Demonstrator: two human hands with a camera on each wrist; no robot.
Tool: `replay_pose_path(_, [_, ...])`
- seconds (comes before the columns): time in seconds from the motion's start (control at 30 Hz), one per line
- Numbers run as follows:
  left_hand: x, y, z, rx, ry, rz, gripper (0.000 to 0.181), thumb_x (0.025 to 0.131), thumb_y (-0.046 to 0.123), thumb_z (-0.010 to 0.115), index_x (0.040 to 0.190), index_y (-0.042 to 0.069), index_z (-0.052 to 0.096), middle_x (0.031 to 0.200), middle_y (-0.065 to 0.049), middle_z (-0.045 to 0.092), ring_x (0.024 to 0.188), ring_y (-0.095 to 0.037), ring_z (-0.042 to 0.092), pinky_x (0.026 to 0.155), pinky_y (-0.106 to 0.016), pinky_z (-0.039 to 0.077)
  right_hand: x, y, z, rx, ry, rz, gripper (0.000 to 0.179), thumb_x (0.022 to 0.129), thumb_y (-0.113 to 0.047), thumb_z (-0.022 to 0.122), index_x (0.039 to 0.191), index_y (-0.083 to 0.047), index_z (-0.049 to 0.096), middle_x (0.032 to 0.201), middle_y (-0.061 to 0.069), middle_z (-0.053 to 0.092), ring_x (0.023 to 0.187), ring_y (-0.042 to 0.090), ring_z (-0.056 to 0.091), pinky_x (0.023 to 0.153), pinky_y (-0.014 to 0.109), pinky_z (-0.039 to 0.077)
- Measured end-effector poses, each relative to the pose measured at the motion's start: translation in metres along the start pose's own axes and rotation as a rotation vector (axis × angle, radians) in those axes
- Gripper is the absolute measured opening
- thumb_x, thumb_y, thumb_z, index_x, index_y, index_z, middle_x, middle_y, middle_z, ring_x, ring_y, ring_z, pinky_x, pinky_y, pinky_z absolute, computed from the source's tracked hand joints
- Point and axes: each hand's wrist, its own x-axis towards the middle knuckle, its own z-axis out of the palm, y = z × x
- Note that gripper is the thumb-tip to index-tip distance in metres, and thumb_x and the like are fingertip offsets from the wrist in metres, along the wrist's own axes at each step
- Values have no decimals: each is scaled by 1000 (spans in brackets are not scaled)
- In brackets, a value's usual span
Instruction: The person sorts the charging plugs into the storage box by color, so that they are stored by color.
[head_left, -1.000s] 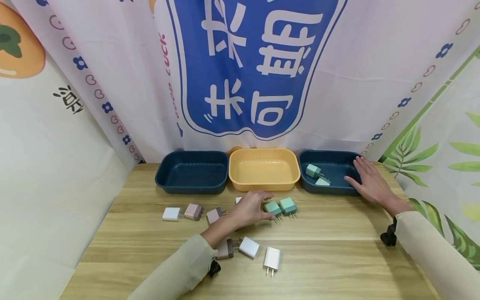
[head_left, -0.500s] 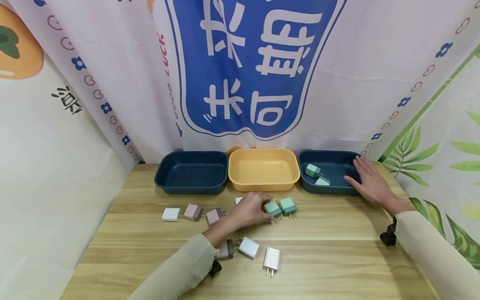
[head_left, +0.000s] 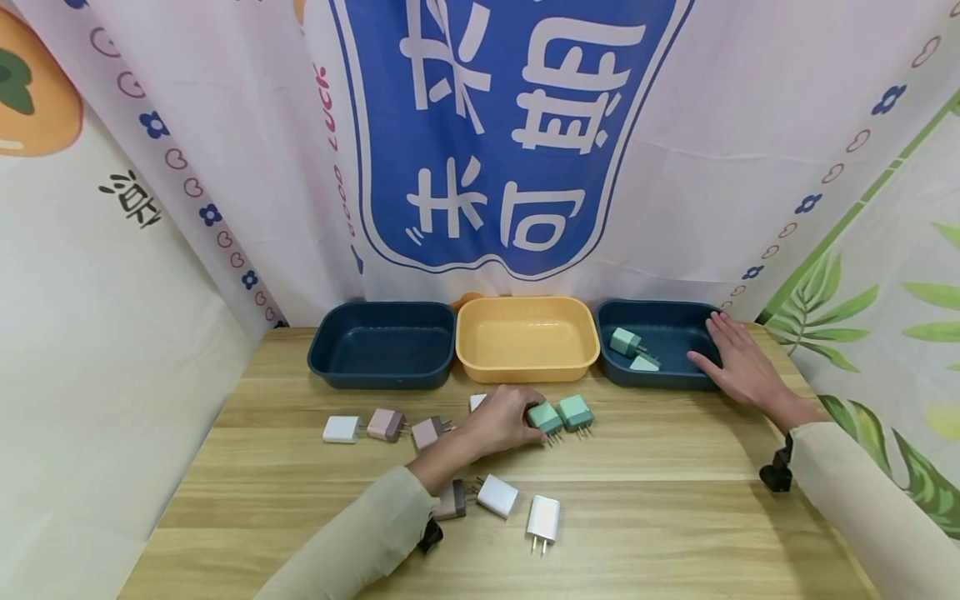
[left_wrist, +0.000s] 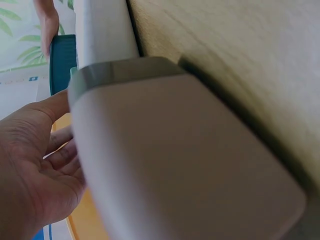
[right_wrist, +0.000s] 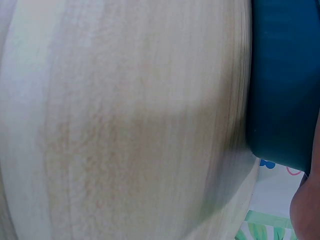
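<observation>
My left hand (head_left: 501, 423) pinches a green charger plug (head_left: 545, 417) between thumb and index finger. The plug stays on the table, prongs toward the near edge. Beside it, on the right, sits another green charger (head_left: 576, 412). In the left wrist view, a pink charger (left_wrist: 185, 155) close to the camera hides the fingertips and the pinched plug. My right hand (head_left: 742, 371) rests on the right end of the right dark blue basin (head_left: 660, 379), fingers extended along its rim and thumb over the inside. Two green chargers (head_left: 625, 342) lie in that basin.
A yellow basin (head_left: 528, 375) and another dark blue basin (head_left: 382, 379) stand left of the right one along the curtain. White chargers (head_left: 543, 518) and pink chargers (head_left: 386, 424) lie scattered on the wooden table (head_left: 660, 500), some partly hidden by the left arm.
Almost nothing differs. The view has drifted very slightly; both hands, the chargers and the basins keep their places.
</observation>
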Motion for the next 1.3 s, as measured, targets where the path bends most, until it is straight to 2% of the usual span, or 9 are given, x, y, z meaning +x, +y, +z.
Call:
replay_pose_path(0.2, [2,2,-1,8,-9,-4,30,81,20,95,102,10,77,90,1,75,81,-12,69,67,-17,49,0,1,0,-1,3,-2,89,110,-50,50,162,15,19,170,36,14,160,49,7,131,57,1])
replay_pose_path(0.53, [3,4,-6,21,-32,-46,34,83,19,92,113,9,79,98,0,77,85,-12,70,69,-18,51,1,0,-1,4,18,-9,89,110,-50,50,162,15,19,170,36,14,160,49,8,132,55,0])
replay_pose_path(0.83, [-1,6,-11,19,-4,-12,36,85,18,89,117,8,77,102,-3,77,85,-15,71,69,-18,52,0,0,-1,2,23,-10,88,109,-50,52,161,15,23,169,37,17,159,51,11,131,57,4])
replay_pose_path(0.9, [-1,7,-12,23,1,-17,42,86,20,89,123,6,76,109,-5,78,82,-12,70,69,-18,52,0,0,0,0,24,-8,88,109,-50,52,161,15,22,169,37,17,159,51,12,131,57,4])
replay_pose_path(1.0, [-1,10,-16,31,13,-27,51,86,22,89,131,5,74,119,-8,78,68,-7,61,65,-18,50,0,0,0,-2,26,-10,88,109,-50,52,161,16,22,169,37,18,159,51,12,132,56,3])
replay_pose_path(1.1, [1,14,-19,37,23,-19,52,86,23,89,133,5,73,122,-8,77,65,-6,55,65,-19,50,0,0,0,-4,26,-10,88,109,-50,52,160,16,22,168,37,18,159,51,12,132,56,3])
replay_pose_path(1.17, [3,16,-21,46,26,-10,52,86,24,89,133,6,73,123,-7,77,74,-7,61,71,-19,53,-1,0,0,-5,24,-8,88,109,-49,52,160,16,22,168,38,17,159,51,12,132,56,3])
replay_pose_path(1.23, [5,18,-23,55,28,-5,52,87,24,89,133,7,73,126,-6,76,93,-9,67,84,-21,57,-1,0,0,-5,21,-6,88,109,-50,51,160,16,22,168,38,17,159,51,12,132,56,2])
replay_pose_path(1.3, [7,20,-24,61,28,-5,53,87,25,89,134,7,73,127,-5,76,104,-11,69,90,-24,58,-1,0,0,-5,17,-6,89,109,-50,51,160,16,21,168,38,17,159,51,11,132,55,1])
